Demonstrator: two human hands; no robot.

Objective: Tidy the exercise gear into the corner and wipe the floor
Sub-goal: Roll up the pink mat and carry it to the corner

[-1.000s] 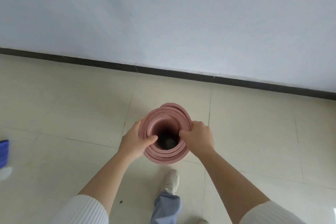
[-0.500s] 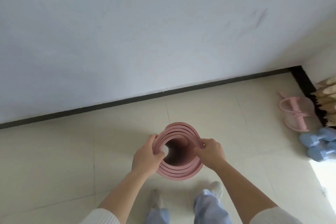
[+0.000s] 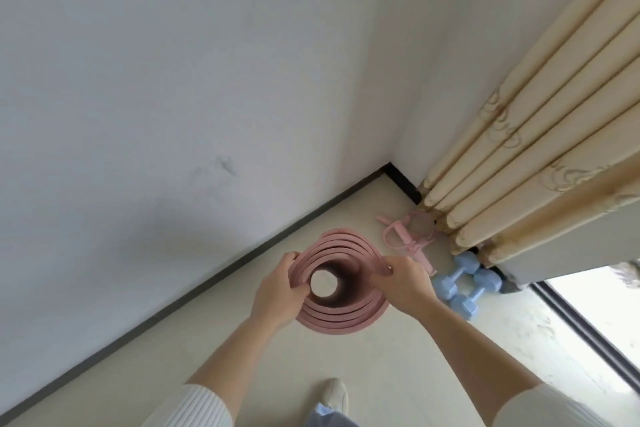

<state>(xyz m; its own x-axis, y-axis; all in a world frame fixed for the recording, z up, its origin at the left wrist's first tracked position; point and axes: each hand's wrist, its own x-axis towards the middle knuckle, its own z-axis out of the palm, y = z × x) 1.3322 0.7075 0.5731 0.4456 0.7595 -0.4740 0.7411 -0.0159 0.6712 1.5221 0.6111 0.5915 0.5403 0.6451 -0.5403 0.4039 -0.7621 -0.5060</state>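
Note:
A rolled pink exercise mat [image 3: 341,317] stands on end and I look down into its spiral; floor shows through its hollow core. My left hand [image 3: 277,291] grips the roll's left rim, thumb hooked inside the layers. My right hand [image 3: 403,284] pinches the right rim. Beyond the mat, near the room's corner, lie a pink pedal resistance band [image 3: 407,239] and two light blue dumbbells [image 3: 465,282] on the floor.
A white wall with a dark skirting board [image 3: 221,270] runs along the left. Beige pleated curtains [image 3: 526,163] hang at the right above a glass door track [image 3: 585,329]. My shoe [image 3: 334,393] stands on the cream tile floor [image 3: 398,374] below the mat.
The view has swung right, bringing the corner, curtains, band and dumbbells into sight. Both hands keep hold of the mat, which has come closer to the corner.

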